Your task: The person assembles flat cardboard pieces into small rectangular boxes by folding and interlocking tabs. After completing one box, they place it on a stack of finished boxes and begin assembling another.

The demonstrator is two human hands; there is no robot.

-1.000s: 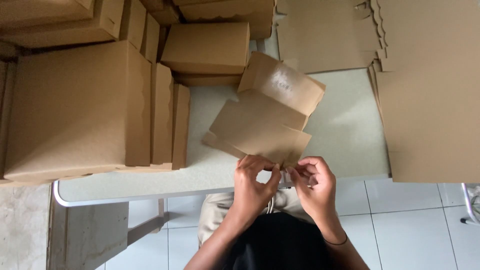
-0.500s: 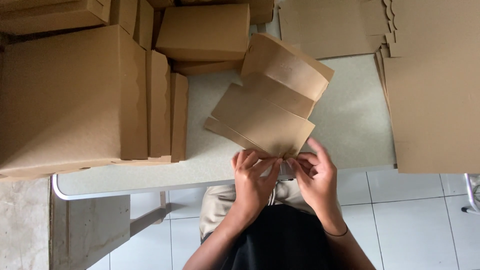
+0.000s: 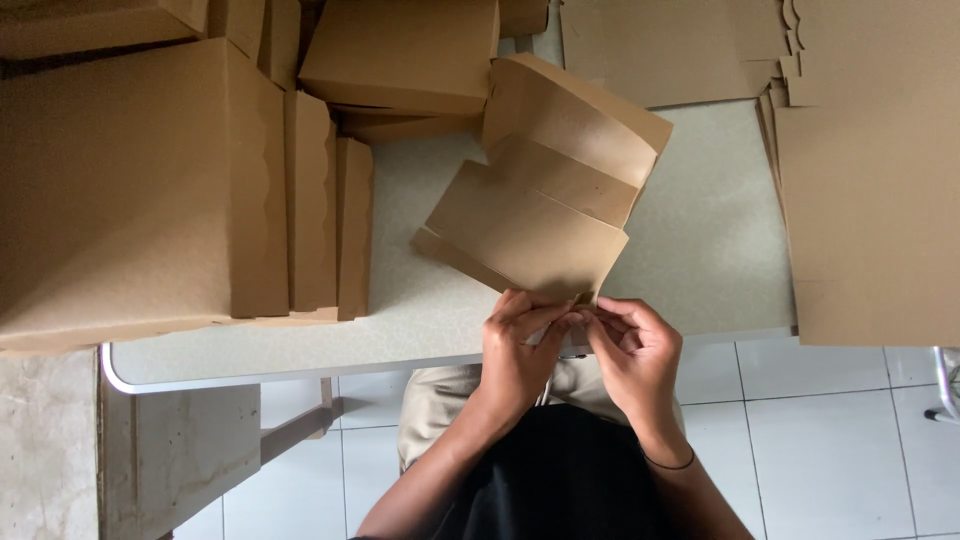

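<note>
Pinching with both hands at near end of flat brown cardboard box blank (image 3: 535, 215), partly folded. Left hand (image 3: 515, 350) closed narrow on near corner, fingertips bent over edge; right hand (image 3: 630, 350) likewise closed narrow, thumb and forefinger meeting at same corner. Both grips touching one another at that point, just above near edge of pale speckled desk (image 3: 700, 250).

Blank held tilted, lifted off desk at near end, far end raised toward desk's far edge. Long axis running from grips away and slightly right, toward far right. Folded panels stepped along that axis, widest panel nearest the hands. Neither hand clearly nearer: both at same near corner, left slightly more on underside, though exact contact hidden by fingers.

Stack of assembled brown cardboard boxes (image 3: 140, 190) occupying left side of desk, several standing on edge beside it. Single closed brown box (image 3: 405, 50) at far edge, centre. Pile of flat brown cardboard sheets (image 3: 870, 190) along right edge, overhanging near right corner. White tiled floor (image 3: 820, 450) below near edge.
</note>
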